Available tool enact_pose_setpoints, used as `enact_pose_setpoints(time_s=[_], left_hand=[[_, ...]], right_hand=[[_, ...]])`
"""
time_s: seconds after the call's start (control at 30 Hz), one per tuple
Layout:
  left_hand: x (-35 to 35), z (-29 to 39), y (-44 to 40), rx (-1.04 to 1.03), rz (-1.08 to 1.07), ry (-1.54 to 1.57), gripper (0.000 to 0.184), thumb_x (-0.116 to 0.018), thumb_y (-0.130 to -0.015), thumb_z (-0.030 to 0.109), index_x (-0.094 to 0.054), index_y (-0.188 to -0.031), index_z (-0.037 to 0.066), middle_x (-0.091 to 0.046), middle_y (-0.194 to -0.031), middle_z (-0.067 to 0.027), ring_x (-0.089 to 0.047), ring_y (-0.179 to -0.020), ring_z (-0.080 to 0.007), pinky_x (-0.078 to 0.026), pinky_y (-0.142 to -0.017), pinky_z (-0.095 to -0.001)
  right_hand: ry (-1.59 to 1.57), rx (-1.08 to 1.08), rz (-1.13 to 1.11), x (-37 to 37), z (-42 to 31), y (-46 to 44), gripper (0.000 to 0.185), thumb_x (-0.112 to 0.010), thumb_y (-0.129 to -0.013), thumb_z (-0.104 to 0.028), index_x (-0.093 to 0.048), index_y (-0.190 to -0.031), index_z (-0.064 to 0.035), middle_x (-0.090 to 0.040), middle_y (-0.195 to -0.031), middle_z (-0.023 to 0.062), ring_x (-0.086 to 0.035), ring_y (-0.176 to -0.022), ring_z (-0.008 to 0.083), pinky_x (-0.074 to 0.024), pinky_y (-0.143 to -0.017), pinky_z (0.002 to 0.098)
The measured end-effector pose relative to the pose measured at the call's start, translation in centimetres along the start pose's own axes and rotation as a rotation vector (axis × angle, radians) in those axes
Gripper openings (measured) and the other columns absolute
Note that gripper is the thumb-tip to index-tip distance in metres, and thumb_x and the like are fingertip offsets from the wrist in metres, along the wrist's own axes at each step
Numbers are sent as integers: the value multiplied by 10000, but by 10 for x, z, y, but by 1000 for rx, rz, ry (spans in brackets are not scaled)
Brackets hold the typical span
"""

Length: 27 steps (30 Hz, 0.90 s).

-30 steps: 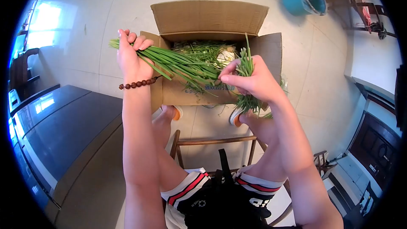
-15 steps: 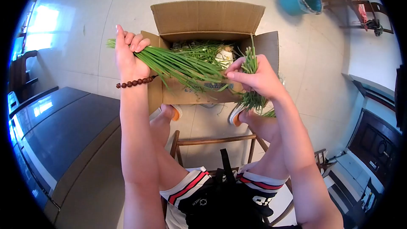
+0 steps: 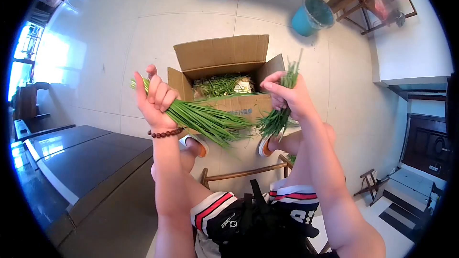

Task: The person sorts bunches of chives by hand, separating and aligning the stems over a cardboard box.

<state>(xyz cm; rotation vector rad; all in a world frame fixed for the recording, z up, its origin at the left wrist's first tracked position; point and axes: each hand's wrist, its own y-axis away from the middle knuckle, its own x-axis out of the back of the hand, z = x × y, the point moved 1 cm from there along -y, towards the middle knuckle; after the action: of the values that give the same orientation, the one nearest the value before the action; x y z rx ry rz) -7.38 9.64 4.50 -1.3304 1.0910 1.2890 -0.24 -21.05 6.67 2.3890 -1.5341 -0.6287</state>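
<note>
**Two Green Bunches, One to Each Hand**

The left hand (image 3: 162,98), above a brown bead bracelet (image 3: 165,134), grips a thick bunch of long, bright green stalks (image 3: 208,119), which fans out across the near side of an open brown cardboard box (image 3: 224,52). The right hand (image 3: 297,99) clasps a smaller, darker green bunch (image 3: 275,123). The bunches' leafy ends are near each other, but each has its own hold; whether the right fingertips also pinch a stray strand, I cannot tell. Loose green trimmings (image 3: 217,86) lie inside the box.
</note>
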Motion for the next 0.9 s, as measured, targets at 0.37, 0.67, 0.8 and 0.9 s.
enact_pose_setpoints(time_s=[0.37,0.67,0.8,0.9], left_hand=[[-115,-55,97,-16,-146,-611,288,-516,-1076,335,-463,-870,140,-290,-548,65,-259,-420,-51,-247,-390,-234],[-205,-164,194,-174,-91,-1400,127,-736,-890,-12,-689,-1008,-17,-640,-732,27,-595,-715,-34,-462,-643,-192],[-219,-181,216,-213,-166,-1488,162,-745,-878,-6,-696,-1030,-34,-677,-775,4,-632,-772,-51,-499,-693,-211],[-228,-184,227,-264,-142,-1525,157,-739,-887,-2,-698,-1036,-31,-679,-772,2,-630,-768,-53,-499,-696,-210]], right_hand=[[-67,232,-71,-37,-54,137,150,-777,-878,-127,-684,-916,-16,-558,-618,-12,-511,-497,76,-393,-460,235],[60,437,-155,-70,-52,227,104,-736,-878,-96,-681,-914,-16,-624,-706,-8,-539,-566,44,-415,-493,220],[211,715,-97,-78,-55,247,93,-725,-852,-62,-657,-883,-7,-643,-739,-2,-567,-686,71,-470,-600,263],[252,652,-73,-81,-65,268,109,-733,-843,-61,-643,-848,0,-642,-739,16,-564,-724,74,-482,-660,274]])
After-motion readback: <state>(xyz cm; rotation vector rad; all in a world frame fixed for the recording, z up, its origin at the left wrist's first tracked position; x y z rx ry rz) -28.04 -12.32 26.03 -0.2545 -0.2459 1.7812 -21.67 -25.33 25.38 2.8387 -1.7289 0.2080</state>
